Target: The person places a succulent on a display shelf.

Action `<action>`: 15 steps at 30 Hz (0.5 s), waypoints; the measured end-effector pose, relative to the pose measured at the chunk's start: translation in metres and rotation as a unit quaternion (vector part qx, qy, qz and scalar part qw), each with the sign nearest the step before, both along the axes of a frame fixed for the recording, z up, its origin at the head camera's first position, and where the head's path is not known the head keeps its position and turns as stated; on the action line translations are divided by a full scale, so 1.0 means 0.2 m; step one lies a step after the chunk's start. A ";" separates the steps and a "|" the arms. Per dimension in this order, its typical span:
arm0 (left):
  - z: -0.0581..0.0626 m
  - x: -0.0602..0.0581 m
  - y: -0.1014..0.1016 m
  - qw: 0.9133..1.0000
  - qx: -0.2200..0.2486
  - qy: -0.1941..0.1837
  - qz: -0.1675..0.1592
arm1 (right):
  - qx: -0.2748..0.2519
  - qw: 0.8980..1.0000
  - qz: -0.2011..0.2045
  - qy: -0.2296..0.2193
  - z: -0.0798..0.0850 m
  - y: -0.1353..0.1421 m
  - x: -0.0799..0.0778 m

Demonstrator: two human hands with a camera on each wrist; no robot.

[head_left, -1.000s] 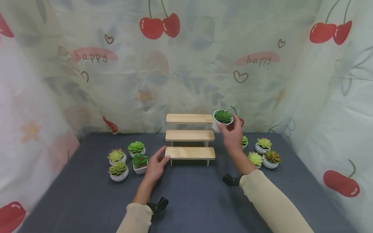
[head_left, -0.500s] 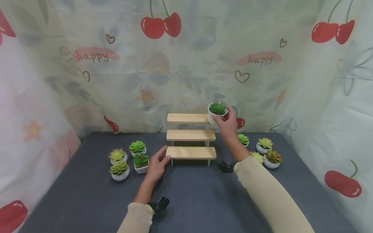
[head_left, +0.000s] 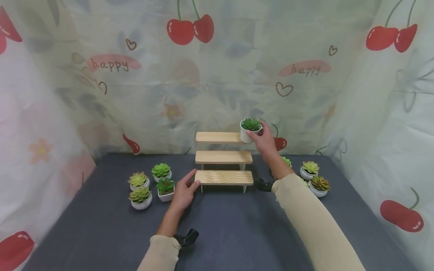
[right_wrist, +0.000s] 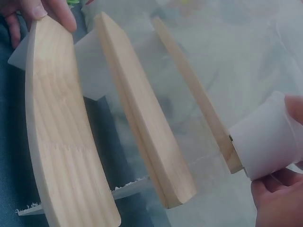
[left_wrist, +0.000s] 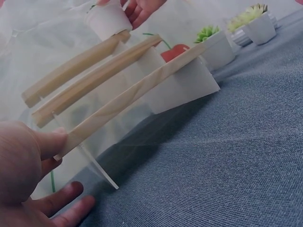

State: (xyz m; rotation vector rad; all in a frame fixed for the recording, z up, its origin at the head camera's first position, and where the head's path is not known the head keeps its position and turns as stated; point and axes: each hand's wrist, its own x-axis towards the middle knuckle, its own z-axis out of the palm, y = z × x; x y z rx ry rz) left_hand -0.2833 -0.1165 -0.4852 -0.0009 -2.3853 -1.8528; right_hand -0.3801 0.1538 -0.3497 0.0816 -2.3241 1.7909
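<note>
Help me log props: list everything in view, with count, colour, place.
Cloth-covered table: one, slate, below.
Cherry-print backdrop: one, pale, behind table.
Three-tier wooden stand: one, tan, table rear.
Round-potted succulent: one, green in white, stand's top right.
Small white-potted succulents: eight, green to reddish, four left, four right (two mostly hidden).
Fabric sleeves: two, cream, forearms.
Angular devices: two, black, wrists.
Left grip: one, bare, pinching stand's lower left.
Right grip: one, bare, holding round-potted succulent.

Head: high, facing forward and down; widest, most distant view of surface (head_left: 223,233) and stand (head_left: 223,157). Left wrist: low, close, tilted, looking rightward across stand. Right wrist: close, tilted, looking leftward along it toward left hand (head_left: 183,194). Stand common to all three.
</note>
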 end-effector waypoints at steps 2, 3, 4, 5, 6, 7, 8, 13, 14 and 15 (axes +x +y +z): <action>0.00 0.00 0.00 1.000 0.003 -0.004 0.000 | 0.001 1.000 0.000 0.001 0.00 0.00 -0.01; 0.00 0.00 -0.01 1.000 0.003 -0.005 -0.001 | 0.000 1.000 0.000 0.000 0.00 -0.01 -0.01; 0.01 0.01 -0.01 1.000 0.004 -0.008 -0.002 | -0.001 1.000 0.001 0.001 0.00 -0.01 -0.01; 0.01 0.01 -0.01 1.000 0.006 -0.012 0.000 | -0.003 1.000 0.002 0.000 0.00 -0.01 -0.01; 0.01 0.01 -0.01 1.000 0.009 -0.015 0.001 | -0.006 1.000 0.005 0.000 0.00 -0.02 -0.01; 0.02 0.01 -0.01 1.000 0.009 -0.015 0.000 | -0.010 1.000 0.007 -0.002 0.00 -0.02 -0.02; 0.02 0.01 -0.01 1.000 0.012 -0.016 0.002 | -0.014 1.000 0.010 -0.003 0.00 -0.02 -0.02; 0.02 0.00 -0.01 1.000 0.014 -0.011 -0.002 | -0.046 0.998 0.032 -0.015 0.01 -0.05 -0.04; 0.02 0.00 -0.01 1.000 0.017 -0.011 -0.002 | -0.053 0.998 0.036 -0.019 0.01 -0.05 -0.04; 0.01 0.00 -0.01 1.000 0.016 -0.009 -0.004 | -0.060 0.997 0.040 -0.022 0.01 -0.06 -0.05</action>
